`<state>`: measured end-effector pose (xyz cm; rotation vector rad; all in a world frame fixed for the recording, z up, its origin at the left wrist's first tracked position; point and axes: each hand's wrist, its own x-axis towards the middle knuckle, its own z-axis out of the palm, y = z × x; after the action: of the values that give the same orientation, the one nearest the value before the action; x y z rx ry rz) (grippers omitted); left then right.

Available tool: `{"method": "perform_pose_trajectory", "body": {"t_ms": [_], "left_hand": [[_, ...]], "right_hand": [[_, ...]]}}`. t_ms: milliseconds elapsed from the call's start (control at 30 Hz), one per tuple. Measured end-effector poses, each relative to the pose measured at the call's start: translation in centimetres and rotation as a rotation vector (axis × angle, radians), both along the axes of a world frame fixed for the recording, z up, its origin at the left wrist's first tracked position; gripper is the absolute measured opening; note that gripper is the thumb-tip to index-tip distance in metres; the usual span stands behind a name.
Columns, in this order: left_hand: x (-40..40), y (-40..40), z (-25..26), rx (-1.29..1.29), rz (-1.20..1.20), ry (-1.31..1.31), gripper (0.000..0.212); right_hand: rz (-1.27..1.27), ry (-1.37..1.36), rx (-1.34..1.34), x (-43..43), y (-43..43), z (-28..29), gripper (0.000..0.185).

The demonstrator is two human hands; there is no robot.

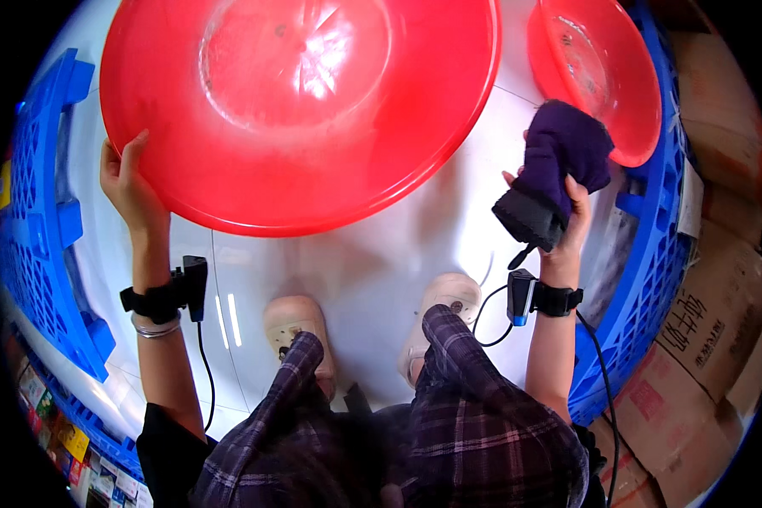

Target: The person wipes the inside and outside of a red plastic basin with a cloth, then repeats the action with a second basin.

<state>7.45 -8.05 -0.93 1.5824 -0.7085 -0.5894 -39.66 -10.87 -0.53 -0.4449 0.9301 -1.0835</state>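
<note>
My left hand (127, 174) grips the rim of a large red plastic basin (279, 171) at its near left side, thumb on the inner face. The basin fills the upper middle of the view, and its inside faces me. In my right hand (576, 213) is a folded dark purple cloth (555, 152) with a black band and a small black loop hanging from it. The cloth overlaps the near edge of a smaller red plastic basin (632, 82) at the upper right. Whether the two touch is unclear.
Blue plastic pallets (41, 216) stand on the left, and another blue pallet (651, 273) on the right. Cardboard boxes (705, 330) with writing lie beyond the right one. Small packaged goods (76, 444) sit at lower left. Black cables (600, 355) run from both wrist devices.
</note>
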Motion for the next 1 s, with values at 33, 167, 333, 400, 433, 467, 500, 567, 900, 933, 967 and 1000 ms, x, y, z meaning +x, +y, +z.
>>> {"method": "perform_pose_trajectory", "body": {"t_ms": [33, 167, 333, 400, 433, 467, 500, 567, 900, 933, 967, 1000], "left_hand": [[-0.3, 0.3, 0.0, -0.084, -0.023, -0.089, 0.024], [-2.5, 1.3, 0.9, -0.214, -0.054, -0.235, 0.025], [-4.4, 3.0, 1.1, -0.321, -0.084, -0.257, 0.012], [-5.3, 3.5, 0.9, -0.350, -0.071, -0.261, 0.013], [-5.7, 3.6, 0.8, -0.375, -0.061, -0.253, 0.013], [-6.1, 3.7, 0.7, -0.362, -0.041, -0.237, 0.015], [-6.5, 3.7, 0.8, -0.365, -0.047, -0.254, 0.015], [-6.7, 3.7, 0.9, -0.380, -0.073, -0.284, 0.017], [-7.5, 0.4, 8.0, -0.236, -0.412, -0.509, 0.077], [-7.0, -0.2, 9.7, -0.240, -0.441, -0.587, 0.077], [-6.8, -1.0, 11.2, -0.245, -0.469, -0.661, 0.077], [-7.4, -1.9, 11.0, -0.265, -0.469, -0.633, 0.077]], "right_hand": [[0.004, -0.004, 0.028, 0.7, 0.1, -0.2, 0.060], [0.082, 0.394, -0.008, 3.8, -0.2, -1.2, 0.052], [0.384, 1.118, -0.609, 8.1, -0.5, -4.3, 0.052], [0.410, 1.300, -0.678, 9.4, 0.2, -4.6, 0.061], [0.404, 1.288, -0.678, 9.8, 0.3, -4.8, 0.061], [0.449, 1.419, -0.696, 10.1, 0.5, -5.0, 0.061], [0.490, 1.549, -0.716, 10.3, 0.5, -5.0, 0.061], [0.494, 1.570, -0.764, 10.5, 0.3, -5.7, 0.062], [0.588, 1.763, -0.934, 8.9, -1.5, -8.0, 0.058], [0.605, 1.791, -0.962, 9.4, -1.4, -8.1, 0.058], [0.624, 1.822, -0.989, 9.9, -1.4, -8.1, 0.058], [0.628, 1.858, -0.984, 9.1, -1.3, -8.2, 0.058]]}}
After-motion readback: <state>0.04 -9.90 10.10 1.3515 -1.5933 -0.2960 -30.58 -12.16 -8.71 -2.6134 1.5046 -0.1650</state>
